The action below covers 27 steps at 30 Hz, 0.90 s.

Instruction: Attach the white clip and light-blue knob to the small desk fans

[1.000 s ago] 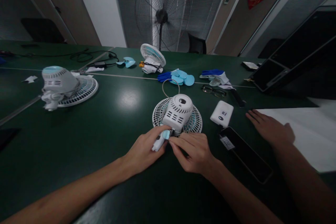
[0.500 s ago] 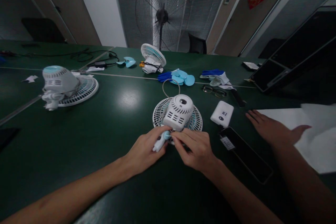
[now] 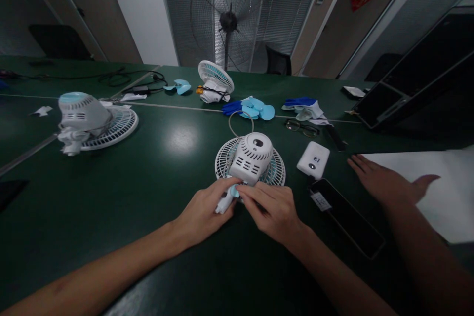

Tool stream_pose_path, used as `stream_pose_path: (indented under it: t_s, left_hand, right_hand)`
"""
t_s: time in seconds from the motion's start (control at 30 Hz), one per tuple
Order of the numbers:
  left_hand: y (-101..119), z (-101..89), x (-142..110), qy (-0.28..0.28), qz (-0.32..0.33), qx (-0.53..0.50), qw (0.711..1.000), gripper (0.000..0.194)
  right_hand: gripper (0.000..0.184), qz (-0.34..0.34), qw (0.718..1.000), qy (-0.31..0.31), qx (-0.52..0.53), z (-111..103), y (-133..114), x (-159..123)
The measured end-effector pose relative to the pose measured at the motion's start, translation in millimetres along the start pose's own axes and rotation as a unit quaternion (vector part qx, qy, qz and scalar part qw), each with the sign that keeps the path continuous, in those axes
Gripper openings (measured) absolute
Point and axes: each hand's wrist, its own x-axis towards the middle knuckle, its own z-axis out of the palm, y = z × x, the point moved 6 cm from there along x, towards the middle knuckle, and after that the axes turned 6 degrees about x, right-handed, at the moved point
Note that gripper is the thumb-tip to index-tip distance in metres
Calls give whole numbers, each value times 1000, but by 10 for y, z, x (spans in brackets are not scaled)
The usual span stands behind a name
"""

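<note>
In front of me a small white fan (image 3: 254,155) lies on its round grille, the motor housing facing up. My left hand (image 3: 202,211) is closed around the fan's white neck (image 3: 223,203), at the near side of the housing. A light blue knob (image 3: 234,191) sits on that neck. My right hand (image 3: 273,210) has its thumb and index finger pinched at the knob, covering part of it. The fan's cable loops up behind the housing.
Another white fan (image 3: 85,121) lies at left, and a third (image 3: 215,83) stands at the back. Blue fan blades (image 3: 257,108), gloves (image 3: 303,108), glasses (image 3: 301,128), a white power bank (image 3: 313,159) and a phone (image 3: 346,217) surround it. A co-worker's hand (image 3: 388,182) rests on white paper (image 3: 452,192).
My right fingertips have shifted slightly left over the knob. My left hand and the fan stay put. At right, the paper by the co-worker's hand now lies flatter.
</note>
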Motion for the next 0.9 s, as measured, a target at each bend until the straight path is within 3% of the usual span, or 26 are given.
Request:
stream_pose_path:
  t_s: [0.17,0.43,0.6,0.73,0.9]
  left_hand:
    - [-10,-13,-3,-1,-6,-5,1000,49]
    - [-30,-3,1,7,0,-8,1000,53]
    - [5,-13,-1,6,9,4,1000,51]
    - [-3,-31,3,5,0,3,1000,48]
    - [-18,-34,-1,10,4,-9,1000,47]
  right_hand:
    - [11,20,1000,-4,-9,-27,44,3]
    - [18,-29,999,-15,27,21,-82,-8]
    - [14,17,1000,12,17,-6,10,6]
    - [13,37,999,0,4,-5,45,-11]
    - [15,-2,999,-11,44,13,-66,-16]
